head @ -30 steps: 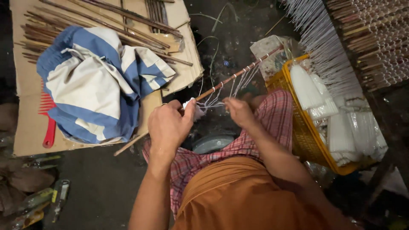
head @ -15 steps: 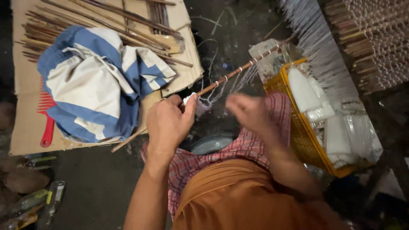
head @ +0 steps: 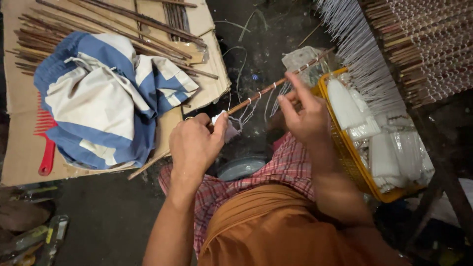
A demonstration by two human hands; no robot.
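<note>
Meanwhile, left hand [head: 197,143] pinches a thin stick [head: 256,94], right hand [head: 303,116] spread beside white packets (yellow basket [head: 345,152]).

One camera only, worn on the head, looks steeply down and slightly forward from close above the lap. Both forearms rise from the bottom edge toward the middle. It takes in the cardboard sheet [head: 19,162] at left, the yellow basket [head: 345,148] at right, dark floor between.
</note>
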